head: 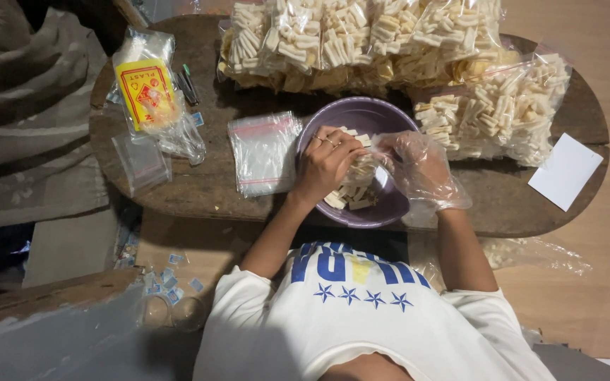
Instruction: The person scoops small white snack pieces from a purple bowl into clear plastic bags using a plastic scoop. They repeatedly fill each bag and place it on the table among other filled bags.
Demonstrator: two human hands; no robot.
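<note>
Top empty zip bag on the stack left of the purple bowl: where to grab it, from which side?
Probably by the near edge, coming from the person's side. The stack of empty zip bags lies flat on the wooden table, so pinch and peel one thin edge rather than press from above. The left hand and the purple bowl crowd its right side; the near edge is free.

A bowl sits at the bench's near edge, mid-bench, with snack sticks in it. Filled bags pile along the far edge, behind the bowl. Empty bags lie left of the bowl. A card overhangs the right edge.
</note>
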